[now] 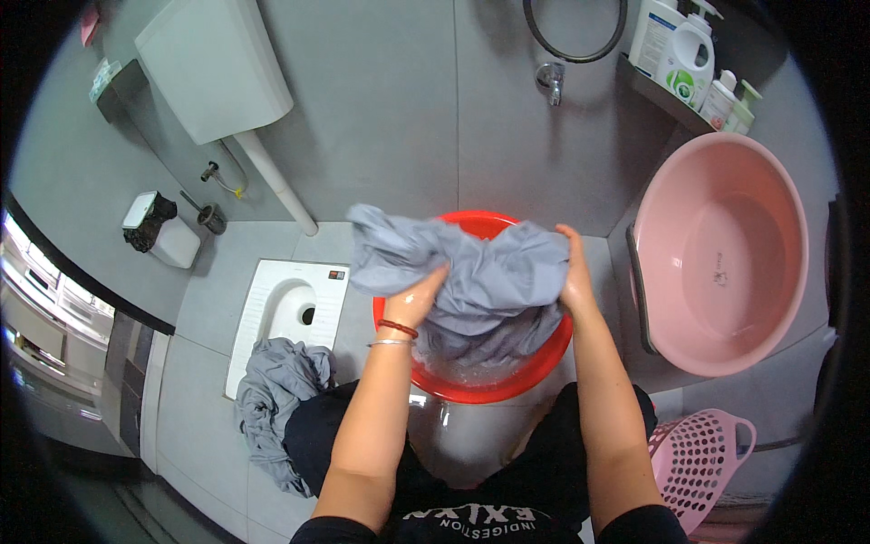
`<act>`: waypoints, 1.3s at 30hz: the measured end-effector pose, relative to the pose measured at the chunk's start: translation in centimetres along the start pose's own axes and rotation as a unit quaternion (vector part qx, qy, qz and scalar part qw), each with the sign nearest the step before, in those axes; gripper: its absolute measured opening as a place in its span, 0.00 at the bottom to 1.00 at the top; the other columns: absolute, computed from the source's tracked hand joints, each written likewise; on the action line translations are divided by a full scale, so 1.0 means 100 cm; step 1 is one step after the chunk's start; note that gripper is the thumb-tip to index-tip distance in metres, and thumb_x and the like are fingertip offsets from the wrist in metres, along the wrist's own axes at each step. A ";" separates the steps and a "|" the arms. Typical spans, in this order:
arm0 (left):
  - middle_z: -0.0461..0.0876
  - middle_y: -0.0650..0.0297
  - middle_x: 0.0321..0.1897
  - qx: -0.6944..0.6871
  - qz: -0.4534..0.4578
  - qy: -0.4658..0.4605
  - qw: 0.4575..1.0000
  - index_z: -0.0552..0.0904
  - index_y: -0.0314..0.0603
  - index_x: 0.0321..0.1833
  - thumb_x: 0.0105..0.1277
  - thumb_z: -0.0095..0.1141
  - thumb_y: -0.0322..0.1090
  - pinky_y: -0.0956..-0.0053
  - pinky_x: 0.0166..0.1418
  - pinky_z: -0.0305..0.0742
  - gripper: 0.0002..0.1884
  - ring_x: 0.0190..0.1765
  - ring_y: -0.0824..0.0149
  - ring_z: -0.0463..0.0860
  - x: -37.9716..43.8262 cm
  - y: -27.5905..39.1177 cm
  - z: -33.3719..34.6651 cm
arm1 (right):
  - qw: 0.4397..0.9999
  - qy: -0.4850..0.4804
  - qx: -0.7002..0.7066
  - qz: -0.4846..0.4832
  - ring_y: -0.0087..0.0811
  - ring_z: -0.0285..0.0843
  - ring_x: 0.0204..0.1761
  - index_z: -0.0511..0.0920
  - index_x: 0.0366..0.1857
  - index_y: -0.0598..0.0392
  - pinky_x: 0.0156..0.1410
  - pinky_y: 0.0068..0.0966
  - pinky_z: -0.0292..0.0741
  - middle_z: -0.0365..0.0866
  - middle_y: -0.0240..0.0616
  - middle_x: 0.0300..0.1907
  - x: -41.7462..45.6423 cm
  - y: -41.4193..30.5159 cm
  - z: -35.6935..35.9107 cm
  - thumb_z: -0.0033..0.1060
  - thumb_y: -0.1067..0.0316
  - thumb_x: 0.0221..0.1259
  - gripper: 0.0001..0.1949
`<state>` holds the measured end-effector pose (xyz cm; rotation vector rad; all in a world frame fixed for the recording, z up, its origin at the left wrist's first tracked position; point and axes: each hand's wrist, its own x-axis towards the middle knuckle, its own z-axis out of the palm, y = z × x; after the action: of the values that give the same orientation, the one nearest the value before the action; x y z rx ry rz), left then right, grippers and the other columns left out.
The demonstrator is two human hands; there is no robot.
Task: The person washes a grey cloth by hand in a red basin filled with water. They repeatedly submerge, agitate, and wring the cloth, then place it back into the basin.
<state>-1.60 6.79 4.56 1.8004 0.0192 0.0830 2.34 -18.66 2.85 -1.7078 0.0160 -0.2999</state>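
Observation:
A wet blue-grey cloth [476,272] is held up over a red plastic basin [469,393], its lower folds hanging into the water. My left hand [416,299] grips the cloth left of its middle; the fingers are partly hidden in the folds. At the cloth's right end, my right hand [576,272] holds its edge. One end of the cloth sticks out past the basin's left rim. Soapy water [469,374] shows in the near part of the basin.
A squat toilet [272,319] lies left of the basin, with a heap of grey cloth [279,401] by its near end. On the right are a large pink basin [727,272] and a pink perforated basket [700,462]. A tap [554,85] and a shelf of bottles [688,61] are on the walls.

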 end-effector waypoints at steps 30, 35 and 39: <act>0.40 0.58 0.74 0.512 -0.344 -0.432 0.658 0.63 0.53 0.68 0.62 0.46 0.52 0.48 0.68 0.52 0.31 0.74 0.45 0.36 -0.057 -0.298 0.148 | 0.615 -0.515 -0.502 0.323 0.57 0.56 0.66 0.46 0.70 0.41 0.67 0.51 0.56 0.50 0.55 0.69 -0.125 0.225 0.086 0.54 0.54 0.53 0.39; 0.39 0.55 0.74 0.501 -0.324 -0.466 0.654 0.68 0.50 0.66 0.56 0.52 0.56 0.55 0.67 0.55 0.34 0.74 0.50 0.38 -0.038 -0.260 0.145 | 0.679 -0.445 -0.505 0.295 0.56 0.63 0.62 0.55 0.65 0.43 0.63 0.50 0.62 0.58 0.53 0.66 -0.143 0.269 0.082 0.57 0.60 0.52 0.34; 0.50 0.51 0.71 0.435 -0.318 -0.463 0.704 0.68 0.43 0.65 0.54 0.53 0.57 0.58 0.68 0.57 0.37 0.73 0.49 0.47 -0.022 -0.233 0.129 | 0.667 -0.485 -0.508 0.247 0.49 0.72 0.55 0.64 0.58 0.46 0.58 0.44 0.69 0.72 0.50 0.55 -0.118 0.256 0.076 0.57 0.61 0.52 0.26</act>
<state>-2.23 -0.50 -21.11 2.4536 -0.0485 -1.5798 -3.42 -13.29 -25.28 -2.6591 -0.1679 1.3108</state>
